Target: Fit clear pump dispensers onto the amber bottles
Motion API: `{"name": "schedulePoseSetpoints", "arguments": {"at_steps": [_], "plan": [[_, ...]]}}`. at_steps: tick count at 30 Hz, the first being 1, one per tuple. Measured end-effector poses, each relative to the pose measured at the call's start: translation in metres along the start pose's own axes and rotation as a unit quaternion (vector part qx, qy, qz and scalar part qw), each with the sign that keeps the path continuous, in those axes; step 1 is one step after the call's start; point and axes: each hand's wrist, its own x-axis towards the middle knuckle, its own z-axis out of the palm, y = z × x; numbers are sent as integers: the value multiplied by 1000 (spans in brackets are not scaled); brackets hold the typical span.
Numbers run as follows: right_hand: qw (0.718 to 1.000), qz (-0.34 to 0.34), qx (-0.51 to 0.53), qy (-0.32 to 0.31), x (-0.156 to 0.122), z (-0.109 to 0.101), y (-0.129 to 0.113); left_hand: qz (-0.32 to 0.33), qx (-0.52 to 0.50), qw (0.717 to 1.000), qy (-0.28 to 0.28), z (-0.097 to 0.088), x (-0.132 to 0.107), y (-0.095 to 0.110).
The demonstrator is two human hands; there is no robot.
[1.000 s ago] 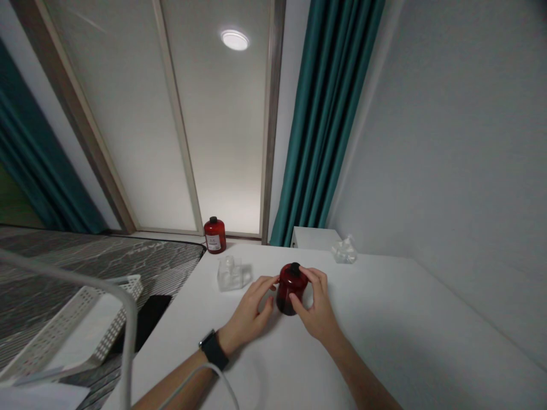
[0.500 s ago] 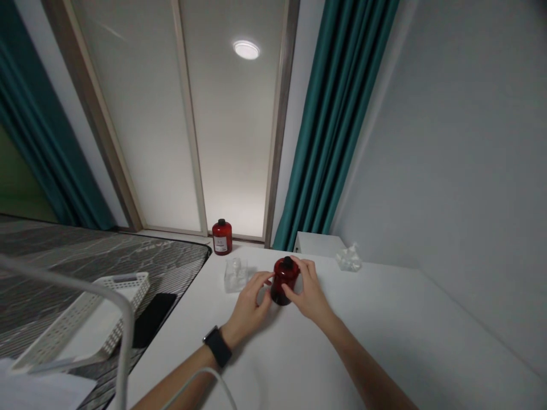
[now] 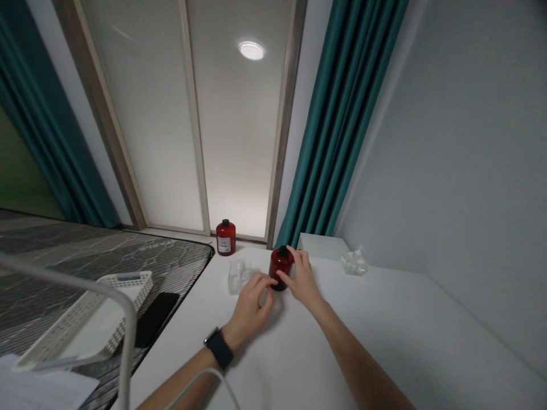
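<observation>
A small dark red bottle (image 3: 279, 265) with a black cap stands on the white table (image 3: 384, 324). My right hand (image 3: 301, 278) is wrapped round its right side, fingers curled on it. My left hand (image 3: 250, 304), with a dark watch on the wrist, rests just left of the bottle's base; its fingertips reach toward the bottle, and I cannot tell whether they touch it. A clear glass bottle (image 3: 238, 275) stands just left of my left hand.
A second red bottle (image 3: 225, 237) with a label stands on the sill by the window. Crumpled clear plastic (image 3: 354, 263) lies at the table's back right. A white perforated basket (image 3: 85, 319) and a black phone (image 3: 155, 318) lie on the patterned bed to the left. A white cable crosses the near left.
Both hands have slid the red bottle away from me, toward the table's far edge. My left hand's fingers have dropped from the bottle's side toward its base.
</observation>
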Motion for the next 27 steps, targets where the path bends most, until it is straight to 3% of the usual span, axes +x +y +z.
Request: {"name": "schedulePoseSetpoints", "arguments": {"at_steps": [4, 7, 11, 13, 15, 16, 17, 20, 24, 27], "plan": [[1000, -5, 1, 4, 2, 3, 1, 10, 18, 1000, 8, -3, 2, -1], [1000, -8, 5, 16, -1, 0, -1, 54, 30, 998, 33, -13, 4, -3], [995, 12, 12, 101, -5, -12, -11, 101, 49, 987, 113, -39, 11, -14], [989, 10, 33, 147, -8, -16, -20, 68, 70, 975, 198, -53, 15, -23], [989, -13, 63, 132, -12, -14, -30, -3, 73, 966, 248, -64, 19, -36], [991, -27, 82, 105, -14, -11, -35, -47, 61, 966, 247, -68, 20, -42], [991, -36, 93, 85, -17, -7, -40, -89, 41, 967, 233, -71, 22, -49], [992, -50, 113, 34, -28, 12, -53, -127, 15, 976, 176, -77, 24, -66], [991, -57, 123, -11, -39, 29, -57, -181, -36, 983, -14, -87, 23, -81], [991, -50, 125, -25, -44, 30, -55, -193, -45, 976, -88, -94, 19, -90]]}}
